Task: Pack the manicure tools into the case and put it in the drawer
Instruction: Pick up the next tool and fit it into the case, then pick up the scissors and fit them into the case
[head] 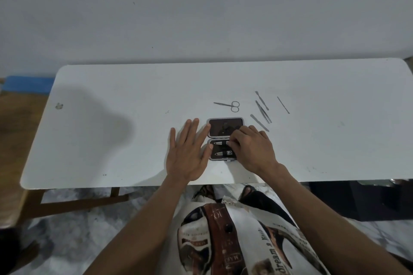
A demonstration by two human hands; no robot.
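Observation:
A small manicure case (224,127) lies open on the white table (134,140), its dark lid half away from me. Two nail clippers sit in the near half, one upper (220,143) and one lower (224,153). My left hand (188,150) lies flat with fingers spread, its thumb and forefinger touching the case's left edge. My right hand (252,147) rests over the case's right side, fingertips pinched on the end of the upper clipper. Beyond the case lie small scissors (230,105), tweezers (263,111) and three thin metal tools (259,123), (262,100), (283,105).
The table's near edge runs just in front of my forearms, with wooden legs (67,204) below at the left. A plain wall (201,18) rises behind the table. A dark cabinet (357,198) stands under the table's right side. A small mark (59,106) sits far left.

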